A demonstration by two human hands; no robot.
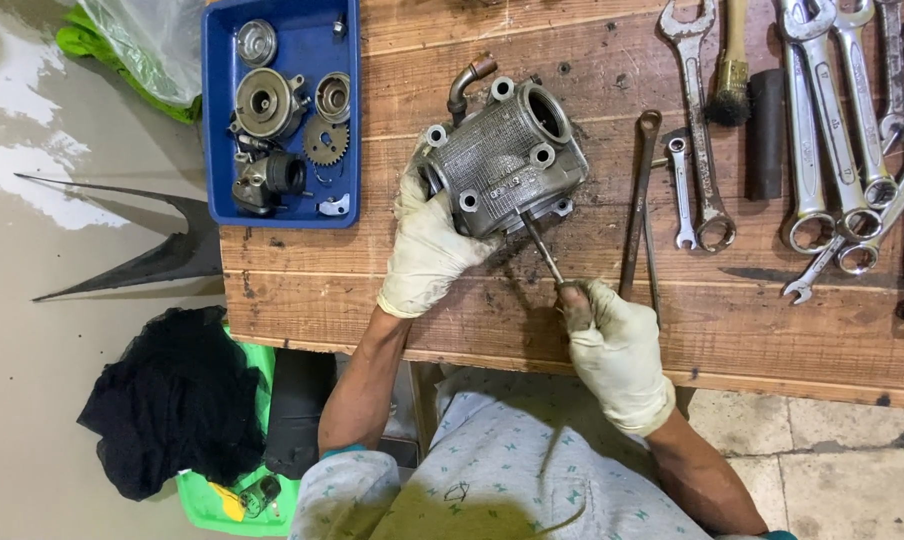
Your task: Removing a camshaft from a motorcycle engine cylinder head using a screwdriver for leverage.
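Spanners (832, 120) crowd the wooden bench (772, 330) at two to three o'clock from the engine block (505, 160); I count at least seven, though the far edge cuts some off. One brush (732, 75) and one black tube (768, 130) lie among them. Just right of the block, at three o'clock, one long thin wrench (639, 200) lies nearly upright in the view, with a small spanner (682, 195) beside it. At nine o'clock sits one blue tray (217, 100) with a gear (326, 142) and several round metal parts. Off the bench, at seven o'clock, I see one black cloth (172, 400) over a green bin (212, 505).

I have one engine block, lying tilted near the bench middle. My left hand (427, 250), gloved, sits at its seven o'clock side, fingers wrapped against the casting and gripping it. One thin metal rod (544, 250) runs from the block's lower face toward five o'clock. My right hand (617, 350), gloved too, is closed around the rod's lower end, clear of the block. Nothing lies between either hand and the block.
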